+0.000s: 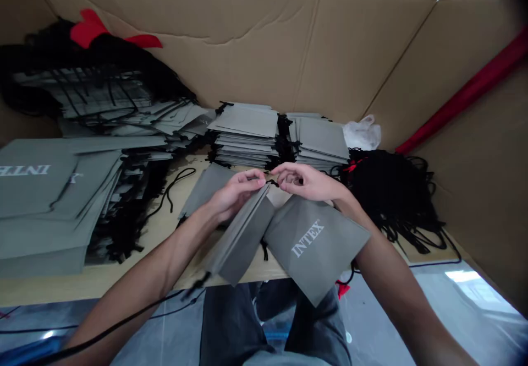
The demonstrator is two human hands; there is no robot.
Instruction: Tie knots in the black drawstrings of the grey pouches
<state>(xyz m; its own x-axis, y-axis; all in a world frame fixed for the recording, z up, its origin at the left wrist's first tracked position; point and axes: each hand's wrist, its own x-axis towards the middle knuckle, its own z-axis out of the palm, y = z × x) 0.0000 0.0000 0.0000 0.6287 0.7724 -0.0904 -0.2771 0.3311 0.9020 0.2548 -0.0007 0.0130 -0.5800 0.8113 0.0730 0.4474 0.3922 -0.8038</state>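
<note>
A grey folded paper bag (241,239) is raised on edge above the wooden table's front edge. My left hand (236,192) is closed on its top edge. My right hand (311,181) meets it there, fingers pinched on a thin black cord (272,182) at the bag's top. A second grey bag (315,247) printed INTEX lies flat under my right wrist and overhangs the table edge. A long black cord (124,322) trails from the raised bag's lower end toward the lower left.
Two stacks of grey bags (247,132) (319,140) stand behind my hands. A big pile of grey bags (45,201) fills the left side. A heap of black cords (391,195) lies on the right. Cardboard walls (289,36) surround the table (103,280).
</note>
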